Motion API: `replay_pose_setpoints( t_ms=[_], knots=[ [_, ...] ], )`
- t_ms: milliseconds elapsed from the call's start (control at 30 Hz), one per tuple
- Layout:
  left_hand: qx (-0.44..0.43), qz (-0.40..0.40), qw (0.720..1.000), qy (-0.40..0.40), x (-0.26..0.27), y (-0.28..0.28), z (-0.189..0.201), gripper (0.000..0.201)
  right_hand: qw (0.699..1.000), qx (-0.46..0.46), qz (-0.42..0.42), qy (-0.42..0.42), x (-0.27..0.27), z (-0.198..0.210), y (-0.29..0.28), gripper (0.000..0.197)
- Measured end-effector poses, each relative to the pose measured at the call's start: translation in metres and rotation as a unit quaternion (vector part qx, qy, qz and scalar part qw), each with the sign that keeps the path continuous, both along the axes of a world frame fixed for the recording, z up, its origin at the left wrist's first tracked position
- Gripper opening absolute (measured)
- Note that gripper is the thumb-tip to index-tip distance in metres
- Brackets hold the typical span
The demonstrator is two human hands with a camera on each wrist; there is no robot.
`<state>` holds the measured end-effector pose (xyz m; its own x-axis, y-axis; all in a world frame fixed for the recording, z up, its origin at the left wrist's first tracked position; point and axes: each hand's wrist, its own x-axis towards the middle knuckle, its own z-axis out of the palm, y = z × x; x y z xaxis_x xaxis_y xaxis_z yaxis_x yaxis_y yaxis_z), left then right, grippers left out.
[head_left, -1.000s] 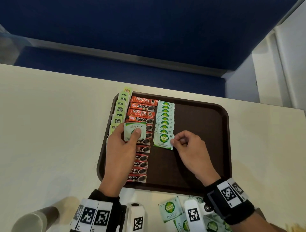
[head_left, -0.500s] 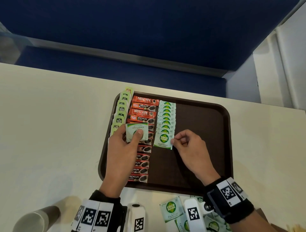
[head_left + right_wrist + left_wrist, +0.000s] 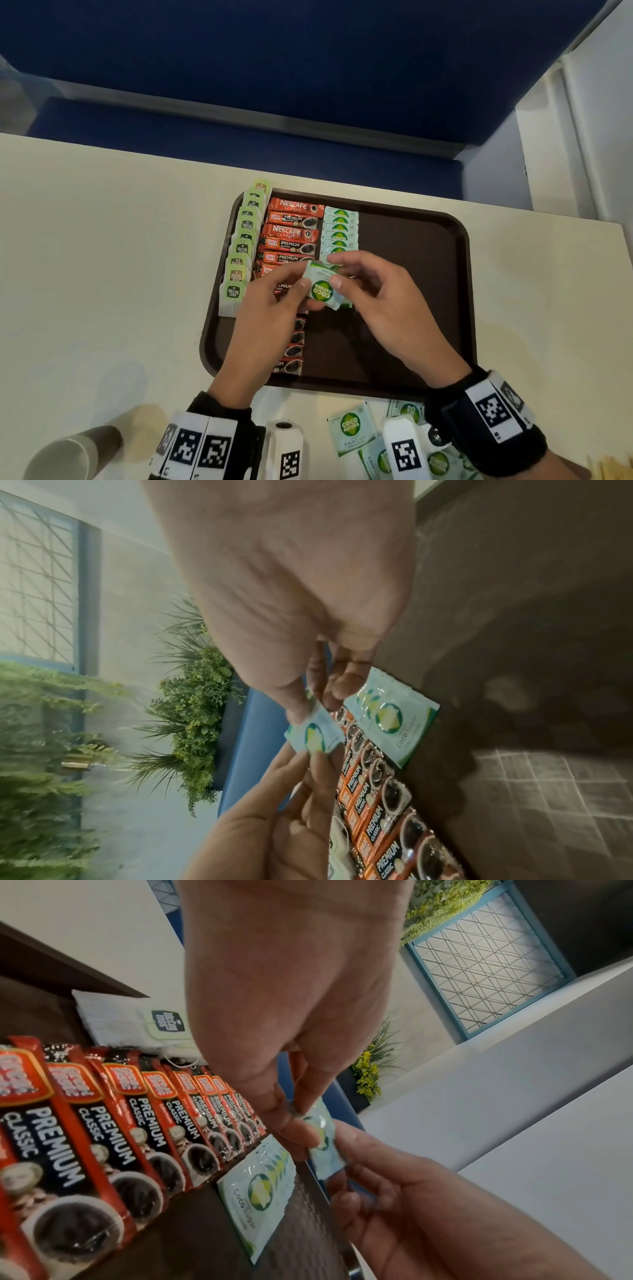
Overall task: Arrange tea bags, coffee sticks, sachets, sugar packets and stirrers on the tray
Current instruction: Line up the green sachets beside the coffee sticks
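Over the middle of the brown tray (image 3: 466,274), both hands pinch one green-and-white coco sugar sachet (image 3: 322,291). My left hand (image 3: 299,279) holds its left side. My right hand (image 3: 337,272) pinches its upper right edge. Whether a second sachet lies behind it, I cannot tell. The left wrist view shows the same sachet (image 3: 325,1150) between the thumbs, and so does the right wrist view (image 3: 315,737). On the tray lie a column of tea bags (image 3: 239,250), a column of coffee sticks (image 3: 291,233) and a row of sugar sachets (image 3: 339,229). The hands hide the near end of that row.
Several loose sugar sachets (image 3: 349,428) lie on the cream table near its front edge. A paper cup (image 3: 68,452) lies on its side at the front left. Wooden stirrers (image 3: 613,467) show at the bottom right corner. A blue bench (image 3: 239,137) runs behind the table.
My right hand let go of the sachet laid at the row's near end and rose. My left hand carried its sachet rightwards, turning it, and both hands now pinch it.
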<state>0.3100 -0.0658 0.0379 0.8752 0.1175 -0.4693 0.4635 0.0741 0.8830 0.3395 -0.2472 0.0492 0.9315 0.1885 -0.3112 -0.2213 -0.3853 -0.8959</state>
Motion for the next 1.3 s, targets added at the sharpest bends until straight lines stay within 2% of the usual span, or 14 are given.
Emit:
replay_pose_setpoints(
  t_ms=[67,133,233,300,367,433,500,567,767,900,1000,1300],
  knots=[
    [-0.004,0.007,1.0,-0.023,-0.001,0.0,0.002,0.024,1.0,-0.003,-0.015,0.009,0.0,0.0,-0.001,0.012],
    [-0.013,0.031,0.999,-0.03,-0.001,0.001,0.003,0.02,0.994,0.059,-0.066,0.06,-0.003,-0.002,-0.002,0.009],
    [-0.003,0.009,1.0,-0.017,-0.005,0.001,0.002,0.015,0.965,0.175,-0.134,0.139,-0.011,-0.003,-0.002,0.02],
    [0.018,-0.018,0.999,-0.02,-0.007,0.001,0.001,0.013,0.96,0.187,-0.124,0.164,-0.015,-0.005,-0.003,0.024],
    [0.046,-0.038,0.998,-0.029,-0.009,0.003,0.0,0.012,0.977,0.13,-0.082,0.149,-0.018,-0.006,-0.005,0.024],
    [0.07,-0.064,0.995,-0.034,-0.009,0.004,-0.001,0.017,0.994,0.048,-0.037,0.086,-0.019,-0.006,-0.01,0.023],
    [0.084,-0.091,0.992,-0.04,-0.011,0.005,-0.002,0.02,0.999,0.002,-0.005,0.038,-0.019,-0.006,-0.016,0.021],
    [0.087,-0.094,0.991,-0.045,-0.012,0.004,-0.002,0.023,1.0,-0.013,0.004,0.027,-0.019,-0.007,-0.019,0.014],
    [0.132,-0.012,0.99,-0.057,-0.012,0.004,-0.004,0.026,0.991,0.013,-0.068,0.118,-0.025,-0.029,-0.023,0.008],
    [0.137,-0.009,0.989,-0.056,-0.013,0.009,-0.001,0.022,0.992,-0.049,-0.093,0.071,-0.03,-0.049,-0.022,0.009],
    [0.135,-0.014,0.989,-0.054,-0.014,0.01,-0.003,0.02,0.989,-0.086,-0.115,0.037,-0.031,-0.057,-0.018,0.018],
    [0.123,-0.014,0.991,-0.052,-0.022,0.011,-0.008,0.019,0.984,-0.114,-0.139,0.0,-0.028,-0.06,-0.01,0.029]
  ],
)
